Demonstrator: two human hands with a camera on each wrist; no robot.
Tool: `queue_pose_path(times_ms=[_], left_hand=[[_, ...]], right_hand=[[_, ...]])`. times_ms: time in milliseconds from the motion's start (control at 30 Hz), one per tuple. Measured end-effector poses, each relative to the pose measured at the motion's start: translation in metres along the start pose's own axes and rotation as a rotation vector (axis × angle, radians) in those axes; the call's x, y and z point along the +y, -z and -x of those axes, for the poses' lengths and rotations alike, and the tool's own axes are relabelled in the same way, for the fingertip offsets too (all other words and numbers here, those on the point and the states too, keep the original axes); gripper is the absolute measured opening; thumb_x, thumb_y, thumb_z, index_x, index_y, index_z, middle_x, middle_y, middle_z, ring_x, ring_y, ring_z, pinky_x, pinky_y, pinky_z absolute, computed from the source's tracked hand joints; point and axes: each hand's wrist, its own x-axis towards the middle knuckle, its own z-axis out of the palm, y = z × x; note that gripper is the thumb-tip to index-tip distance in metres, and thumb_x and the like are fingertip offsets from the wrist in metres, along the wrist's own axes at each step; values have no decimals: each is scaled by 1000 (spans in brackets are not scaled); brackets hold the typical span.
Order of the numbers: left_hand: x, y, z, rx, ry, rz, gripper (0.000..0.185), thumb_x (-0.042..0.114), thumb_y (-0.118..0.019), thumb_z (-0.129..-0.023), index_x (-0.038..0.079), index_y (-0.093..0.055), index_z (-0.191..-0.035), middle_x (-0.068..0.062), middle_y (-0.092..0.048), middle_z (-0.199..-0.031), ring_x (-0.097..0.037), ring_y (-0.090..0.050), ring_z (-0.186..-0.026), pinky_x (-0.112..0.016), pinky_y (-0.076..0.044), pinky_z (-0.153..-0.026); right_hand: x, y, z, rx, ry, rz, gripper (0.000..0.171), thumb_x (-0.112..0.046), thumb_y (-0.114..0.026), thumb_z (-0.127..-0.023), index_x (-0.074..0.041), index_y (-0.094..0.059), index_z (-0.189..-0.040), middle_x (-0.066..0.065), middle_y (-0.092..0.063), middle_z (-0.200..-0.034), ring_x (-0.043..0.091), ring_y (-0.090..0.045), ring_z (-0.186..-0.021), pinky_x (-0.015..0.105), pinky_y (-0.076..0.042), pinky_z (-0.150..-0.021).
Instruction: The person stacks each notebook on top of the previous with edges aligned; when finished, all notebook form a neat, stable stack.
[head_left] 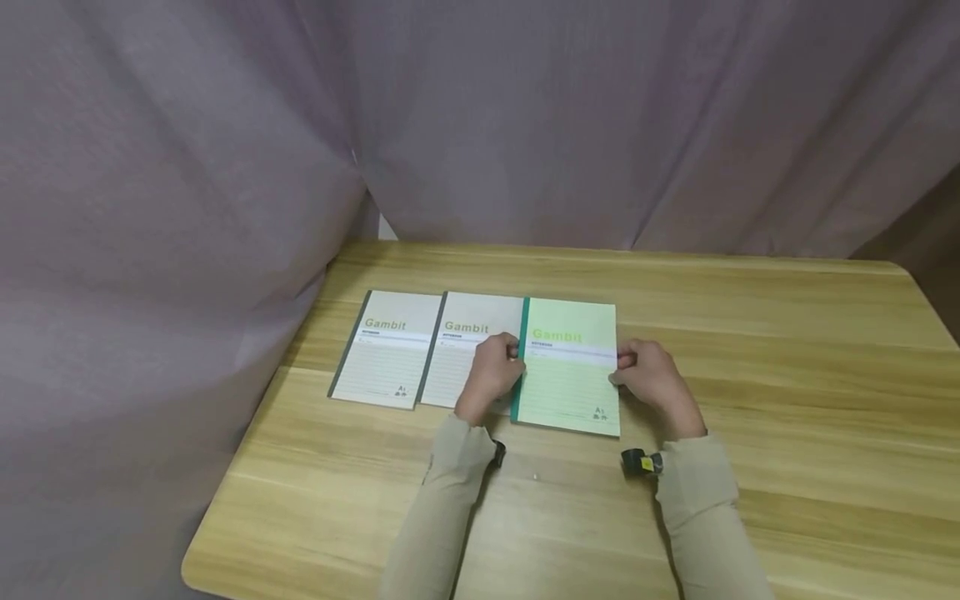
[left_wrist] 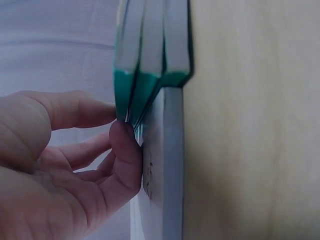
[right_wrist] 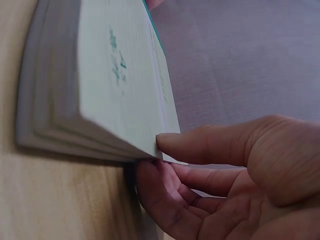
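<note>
A stack of pale green notebooks point(head_left: 568, 371) with teal spines lies at the centre of the frame on a wooden table point(head_left: 750, 400), partly overlapping a grey notebook point(head_left: 468, 350); the left hand point(head_left: 491, 377) pinches the spine edge between thumb and curled fingers; the right hand point(head_left: 654, 379) pinches the opposite edge likewise; another grey notebook point(head_left: 386, 350) lies further left.

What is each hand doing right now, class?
Left hand: pinches the spine edge of the green notebooks.
Right hand: pinches their opposite edge.
</note>
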Motion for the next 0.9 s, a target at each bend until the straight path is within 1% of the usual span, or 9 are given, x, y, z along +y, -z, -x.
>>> queue_pose_path(times_ms=[133, 267, 333, 500, 567, 667, 767, 833, 900], left_hand=[[-3, -1, 1, 4, -10, -2, 38, -6, -61, -86, -11, -61, -124, -9, -60, -95, -17, -54, -78, -23, -48, -63], [-3, 0, 1, -1, 1, 13, 38, -3, -60, -89, -11, -60, -126, -8, -59, -95, -16, -54, -77, -23, -47, -61], [-3, 1, 1, -6, 8, 20, 38, 0, -60, -91, -10, -60, -128, -7, -59, -94, -14, -54, -74, -22, -46, -59], [-2, 4, 2, -21, 15, 32, 39, 6, -57, -95, -8, -60, -131, -7, -59, -85, -12, -49, -59, -22, -40, -48], [-2, 5, 3, -22, 26, 46, 40, 7, -55, -96, -8, -59, -132, -7, -59, -84, -12, -48, -57, -23, -40, -48], [-1, 8, 4, -14, 50, 55, 41, 9, -54, -96, -8, -57, -134, -11, -63, -90, -14, -52, -63, -26, -45, -55], [-1, 11, 6, 12, 73, 55, 42, 10, -54, -96, -8, -56, -135, -15, -66, -103, -18, -59, -79, -31, -52, -71], [-2, 14, 6, 25, 79, 55, 43, 11, -54, -96, -8, -56, -135, -16, -65, -109, -21, -61, -89, -34, -54, -80], [-3, 17, 5, 34, 76, 55, 43, 11, -53, -96, -7, -56, -135, -16, -65, -111, -23, -62, -93, -35, -54, -82]], right_hand=[[2, -2, 0, -4, 3, 5, 43, 5, -65, -87, 20, -53, -125, 25, -60, -104, 33, -59, -91, 34, -51, -72], [2, -3, 0, -3, -2, 7, 44, 3, -65, -87, 20, -53, -127, 25, -60, -105, 32, -60, -91, 33, -52, -72], [1, -3, 0, 2, 5, 17, 44, 1, -65, -88, 20, -53, -127, 24, -61, -104, 31, -60, -90, 32, -51, -71], [-2, 0, 1, 17, 10, 37, 43, -5, -63, -92, 19, -53, -126, 22, -61, -103, 28, -59, -86, 32, -49, -67], [-3, 0, 3, 22, 3, 31, 43, -7, -61, -93, 18, -53, -126, 22, -62, -102, 28, -60, -85, 31, -50, -67], [-5, 1, 4, 34, 0, 13, 41, -8, -59, -96, 18, -53, -126, 21, -61, -102, 27, -61, -84, 31, -50, -66], [-8, 0, 5, 55, 26, 13, 40, -10, -57, -97, 17, -54, -126, 22, -61, -101, 27, -62, -83, 31, -50, -66], [-11, -1, 4, 68, 48, 19, 41, -11, -56, -98, 17, -54, -127, 23, -62, -103, 28, -61, -85, 31, -50, -67], [-14, -2, 3, 82, 72, 36, 41, -12, -56, -97, 16, -55, -127, 24, -62, -105, 29, -60, -87, 32, -48, -69]])
